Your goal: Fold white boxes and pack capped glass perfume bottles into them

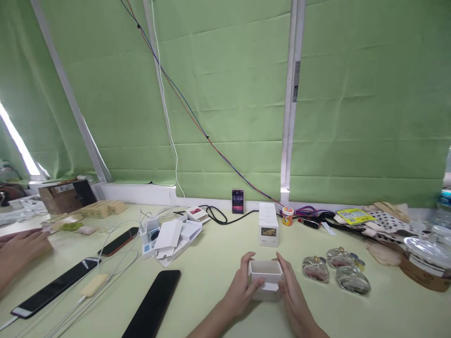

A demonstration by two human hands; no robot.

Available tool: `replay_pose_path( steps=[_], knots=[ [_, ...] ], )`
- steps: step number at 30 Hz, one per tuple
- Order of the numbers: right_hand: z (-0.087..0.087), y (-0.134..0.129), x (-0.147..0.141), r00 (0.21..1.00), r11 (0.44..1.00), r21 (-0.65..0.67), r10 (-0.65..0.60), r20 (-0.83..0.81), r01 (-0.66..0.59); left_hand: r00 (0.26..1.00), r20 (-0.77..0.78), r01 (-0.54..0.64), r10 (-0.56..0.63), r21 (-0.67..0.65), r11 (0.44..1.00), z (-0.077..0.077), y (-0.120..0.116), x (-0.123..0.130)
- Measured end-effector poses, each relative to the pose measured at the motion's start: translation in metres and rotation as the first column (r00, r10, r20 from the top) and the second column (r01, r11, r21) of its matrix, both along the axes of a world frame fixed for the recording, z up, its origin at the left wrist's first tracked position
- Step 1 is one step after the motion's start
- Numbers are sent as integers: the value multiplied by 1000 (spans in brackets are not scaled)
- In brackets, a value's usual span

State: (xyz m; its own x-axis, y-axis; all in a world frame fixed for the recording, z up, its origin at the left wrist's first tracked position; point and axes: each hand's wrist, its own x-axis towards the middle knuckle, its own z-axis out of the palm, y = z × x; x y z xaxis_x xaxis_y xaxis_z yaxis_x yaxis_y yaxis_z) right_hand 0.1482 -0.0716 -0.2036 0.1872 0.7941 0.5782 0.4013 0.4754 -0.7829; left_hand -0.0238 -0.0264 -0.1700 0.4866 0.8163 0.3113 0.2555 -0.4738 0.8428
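Observation:
Between my two hands is a small white cardboard box (266, 293), its open top facing up and its inside looking bare. My left hand (243, 286) grips the box's left side, thumb across the front. On the opposite side my right hand (291, 293) is closed around it, thumb near the front right corner. Just beyond stands a row of closed white boxes (268, 234), the front one with a picture printed on it. Right of my hands lie several clear glass bottles (316, 269) with gold-coloured necks.
A black phone (153, 303) lies left of my forearm. Further left are cables, a power bank (95, 285), more phones and a pile of white cartons (176, 237). Another person's hand (26, 249) rests at the far left. A lidded bowl (428, 263) stands right.

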Motion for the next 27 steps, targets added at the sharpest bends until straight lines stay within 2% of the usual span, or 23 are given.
replay_pose_path(
  steps=[2,4,6,8,11,13,14,16,17,18,20,21,23,25,27],
  knots=[
    [7,3,13,993,998,44,-50,105,45,994,66,-89,90,-15,996,1,7,-4],
    [17,6,30,960,985,87,-166,227,150,977,126,-168,171,-32,985,3,13,-7],
    [28,10,51,895,954,132,-297,334,267,965,168,-199,203,-39,979,7,17,-9],
    [34,13,74,827,929,130,-368,426,346,958,198,-210,207,-8,978,11,18,-10],
    [32,17,106,719,893,61,-397,570,445,928,267,-315,261,186,931,12,18,-14],
    [27,19,123,681,880,-29,-346,646,474,908,310,-388,282,369,844,5,16,-18],
    [25,19,128,674,877,-69,-313,670,475,913,310,-387,266,451,804,0,15,-21],
    [24,18,134,673,887,-114,-251,696,448,958,232,-276,169,581,766,-15,10,-22],
    [25,17,134,680,896,-127,-223,699,425,985,149,-158,83,610,777,-24,7,-20],
    [26,15,133,695,908,-144,-191,693,393,1000,18,5,-20,595,803,-32,3,-16],
    [29,11,126,749,933,-197,-104,655,302,950,-215,303,-226,463,833,-44,-5,0],
    [30,8,121,779,944,-225,-51,625,242,920,-275,374,-281,397,838,-48,-9,10],
    [33,3,114,817,965,-241,54,575,107,914,-293,365,-280,293,884,-49,-13,33],
    [36,0,111,816,975,-221,134,562,-8,907,-298,365,-298,200,909,-44,-15,53],
    [41,0,117,802,980,-192,150,578,-45,934,-240,303,-266,133,944,-37,-14,68]
  ],
)
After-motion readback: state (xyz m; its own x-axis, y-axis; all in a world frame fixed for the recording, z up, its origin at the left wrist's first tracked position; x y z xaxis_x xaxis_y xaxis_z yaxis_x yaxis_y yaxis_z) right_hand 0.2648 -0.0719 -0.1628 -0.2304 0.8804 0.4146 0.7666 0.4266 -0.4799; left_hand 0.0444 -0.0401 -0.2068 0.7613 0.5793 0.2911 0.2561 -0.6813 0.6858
